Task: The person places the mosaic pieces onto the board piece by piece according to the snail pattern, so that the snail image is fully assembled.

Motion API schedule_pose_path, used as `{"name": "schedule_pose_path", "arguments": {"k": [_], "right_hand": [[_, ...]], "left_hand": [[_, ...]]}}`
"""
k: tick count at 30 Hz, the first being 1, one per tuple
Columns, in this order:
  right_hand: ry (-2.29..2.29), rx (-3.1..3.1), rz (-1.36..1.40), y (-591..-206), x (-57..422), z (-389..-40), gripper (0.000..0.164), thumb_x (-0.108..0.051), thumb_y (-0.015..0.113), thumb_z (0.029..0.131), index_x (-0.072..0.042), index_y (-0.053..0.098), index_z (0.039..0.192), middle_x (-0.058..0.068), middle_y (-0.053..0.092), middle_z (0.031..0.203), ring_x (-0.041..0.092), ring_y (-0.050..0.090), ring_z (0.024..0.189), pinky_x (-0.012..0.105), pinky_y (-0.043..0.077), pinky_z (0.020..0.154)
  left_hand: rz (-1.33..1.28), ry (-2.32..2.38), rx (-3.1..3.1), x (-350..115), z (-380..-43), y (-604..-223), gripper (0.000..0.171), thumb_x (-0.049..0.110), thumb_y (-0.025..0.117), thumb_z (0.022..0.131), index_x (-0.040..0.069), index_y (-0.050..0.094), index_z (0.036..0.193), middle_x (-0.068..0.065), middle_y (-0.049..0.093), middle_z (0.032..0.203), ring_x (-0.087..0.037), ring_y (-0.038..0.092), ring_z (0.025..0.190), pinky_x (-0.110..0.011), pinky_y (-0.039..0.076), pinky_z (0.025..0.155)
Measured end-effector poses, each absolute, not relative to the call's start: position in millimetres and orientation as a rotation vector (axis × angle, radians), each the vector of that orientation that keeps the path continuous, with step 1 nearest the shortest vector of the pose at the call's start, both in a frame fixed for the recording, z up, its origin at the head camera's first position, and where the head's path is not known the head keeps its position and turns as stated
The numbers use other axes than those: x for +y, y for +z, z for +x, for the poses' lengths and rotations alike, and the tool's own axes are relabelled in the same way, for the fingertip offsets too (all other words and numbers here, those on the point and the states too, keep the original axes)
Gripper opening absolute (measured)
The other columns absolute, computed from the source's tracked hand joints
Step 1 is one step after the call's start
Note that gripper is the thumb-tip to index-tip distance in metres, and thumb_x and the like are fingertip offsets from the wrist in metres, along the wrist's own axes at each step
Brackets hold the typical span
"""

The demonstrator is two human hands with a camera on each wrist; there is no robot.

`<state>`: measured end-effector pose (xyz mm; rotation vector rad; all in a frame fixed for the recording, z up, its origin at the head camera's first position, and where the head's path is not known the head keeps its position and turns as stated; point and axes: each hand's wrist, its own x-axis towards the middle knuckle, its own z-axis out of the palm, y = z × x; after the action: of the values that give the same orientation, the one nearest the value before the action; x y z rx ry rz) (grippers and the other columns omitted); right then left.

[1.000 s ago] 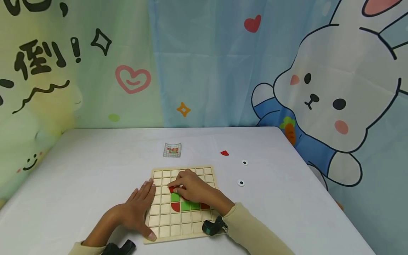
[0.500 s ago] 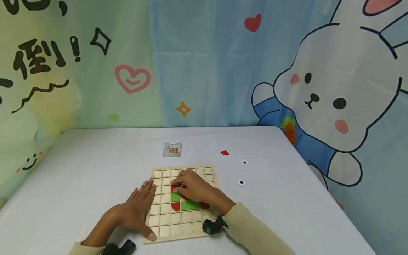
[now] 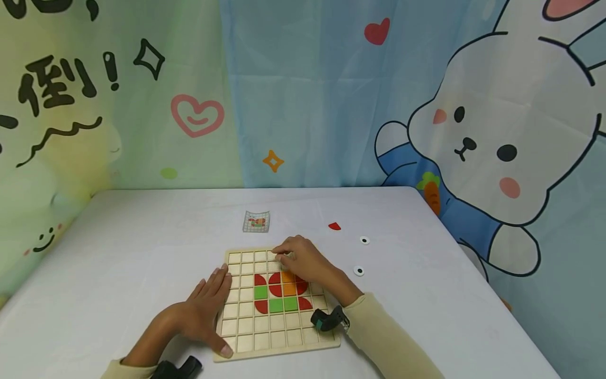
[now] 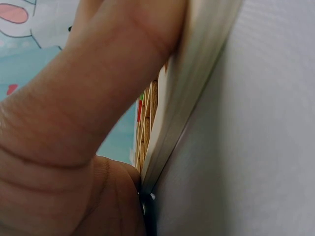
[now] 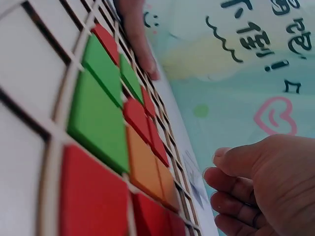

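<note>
A pale wooden grid board (image 3: pixel 253 343) lies on the table. Set into its cells are red quarter-round tiles (image 3: pixel 275 283), green square tiles (image 3: pixel 276 305) and orange tiles (image 3: pixel 289 289). My left hand (image 3: pixel 201 313) rests along the board's left side with straight fingers, its thumb on the near left corner; the left wrist view shows the thumb against the edge. My right hand (image 3: pixel 307 260) hovers over the board's far part, just beyond the tiles. In the right wrist view its fingers (image 5: pixel 235 189) are loosely curled, with nothing seen between them and the thumb.
A small pattern card (image 3: pixel 256 222) lies beyond the board. To the right are a loose red tile (image 3: pixel 334 226) and two white discs with black dots, one farther (image 3: pixel 364 240) and one nearer (image 3: pixel 359 271). A printed curtain (image 3: pixel 293 105) hangs behind the table.
My right hand has let go of the red tile at the upper left of the pattern and moved up, away and to the right. The left hand stays put.
</note>
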<state>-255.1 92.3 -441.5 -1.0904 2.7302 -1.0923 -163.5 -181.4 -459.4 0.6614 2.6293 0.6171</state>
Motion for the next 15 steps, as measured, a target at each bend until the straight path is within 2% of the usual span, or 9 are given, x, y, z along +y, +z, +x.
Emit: {"name": "schedule_pose_path", "arguments": {"k": [9, 15], "right_hand": [[-1.171, 2.806, -0.989, -434.9, 117.0, -268.5, 0.022, -0.007, 0.063, 0.095, -0.003, 0.071, 0.115, 0.002, 0.067, 0.099, 0.023, 0.059, 0.099, 0.039, 0.05, 0.086], [-1.215, 2.887, -0.839, -440.0, 139.3, -277.8, 0.021, -0.007, 0.064, 0.094, -0.003, 0.072, 0.114, 0.004, 0.068, 0.101, 0.024, 0.061, 0.101, 0.042, 0.049, 0.089]], "left_hand": [[0.652, 0.618, 2.634, -181.2, -163.5, -459.8, 0.156, 0.077, 0.08, 0.045, -0.006, 0.004, 0.153, -0.022, -0.01, 0.159, -0.036, -0.01, 0.145, -0.055, -0.002, 0.112], [0.65, 0.641, 2.596, -178.4, -161.0, -449.4, 0.155, 0.074, 0.082, 0.047, -0.008, 0.003, 0.152, -0.024, -0.01, 0.159, -0.038, -0.011, 0.145, -0.057, -0.003, 0.112]]}}
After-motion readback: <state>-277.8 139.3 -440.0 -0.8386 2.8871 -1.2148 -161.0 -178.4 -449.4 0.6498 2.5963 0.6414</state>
